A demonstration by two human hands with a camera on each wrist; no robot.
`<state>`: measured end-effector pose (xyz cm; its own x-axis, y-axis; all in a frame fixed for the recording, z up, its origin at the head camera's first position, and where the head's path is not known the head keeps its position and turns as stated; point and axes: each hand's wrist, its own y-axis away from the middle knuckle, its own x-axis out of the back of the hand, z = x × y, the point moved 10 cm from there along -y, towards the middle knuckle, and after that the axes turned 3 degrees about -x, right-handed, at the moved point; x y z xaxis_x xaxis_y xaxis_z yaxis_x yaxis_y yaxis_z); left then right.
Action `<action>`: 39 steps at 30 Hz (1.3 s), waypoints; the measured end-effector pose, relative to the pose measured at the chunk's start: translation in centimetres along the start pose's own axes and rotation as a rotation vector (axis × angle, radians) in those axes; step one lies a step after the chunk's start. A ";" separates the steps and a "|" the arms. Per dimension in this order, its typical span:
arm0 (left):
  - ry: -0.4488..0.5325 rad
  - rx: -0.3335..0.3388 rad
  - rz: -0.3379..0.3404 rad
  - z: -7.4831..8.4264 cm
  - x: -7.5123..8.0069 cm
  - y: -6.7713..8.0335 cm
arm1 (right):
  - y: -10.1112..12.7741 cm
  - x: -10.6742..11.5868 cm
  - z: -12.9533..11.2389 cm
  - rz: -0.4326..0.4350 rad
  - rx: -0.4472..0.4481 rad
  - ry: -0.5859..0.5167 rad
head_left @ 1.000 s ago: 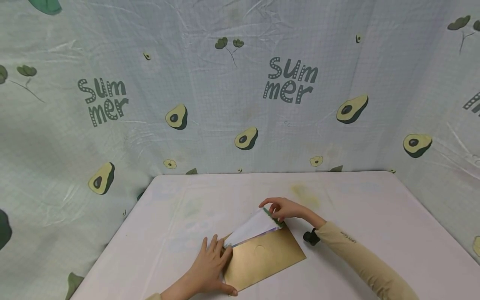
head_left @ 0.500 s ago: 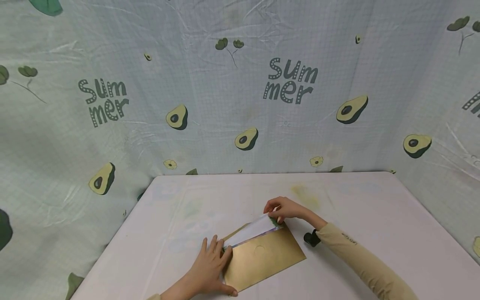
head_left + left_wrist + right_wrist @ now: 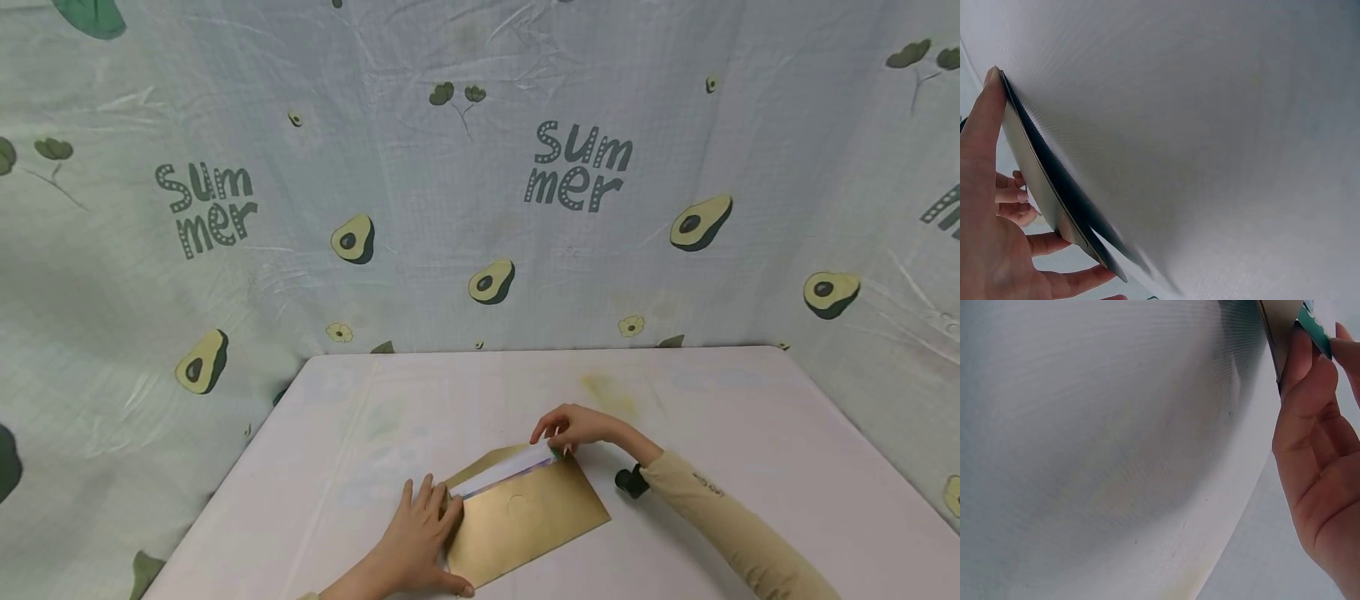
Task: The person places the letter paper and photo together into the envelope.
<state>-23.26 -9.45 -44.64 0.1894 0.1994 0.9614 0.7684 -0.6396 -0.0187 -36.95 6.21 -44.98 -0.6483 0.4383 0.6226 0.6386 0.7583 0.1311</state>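
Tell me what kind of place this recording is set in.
Probably a makeshift recording booth, not a lived-in room: a pale table is screened on three sides by avocado-print cloth, and it bears only a gold envelope.

card [image 3: 504,472] mostly hidden inside envelope [image 3: 528,521]

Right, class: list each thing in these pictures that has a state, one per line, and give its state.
Gold envelope: lying flat on the table, mouth open.
White card: mostly inside the envelope, a strip showing.
Left hand: fingers straight, pressing the envelope's left end.
Right hand: pinching the card's green-edged corner.
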 end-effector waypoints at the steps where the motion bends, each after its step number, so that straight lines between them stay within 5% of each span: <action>1: 0.004 0.001 0.007 0.0 0.0 0.0 | 0.0 -0.1 -0.1 -0.006 0.005 0.006; 9: -0.002 0.002 0.033 0.2 0.0 0.2 | 0.0 -1.2 -0.6 -0.043 0.032 0.063; 20: 0.007 0.002 0.025 0.1 -0.3 0.3 | -0.3 -1.7 -2.7 0.001 0.087 0.327; 39: -0.015 -0.026 0.051 0.2 0.2 -0.1 | -2.5 -6.0 -5.6 -0.091 0.130 0.425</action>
<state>-23.23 -9.23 -44.51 0.2371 0.1767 0.9553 0.7417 -0.6680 -0.0605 -32.31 -1.01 -44.78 -0.4542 0.1506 0.8781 0.5118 0.8509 0.1188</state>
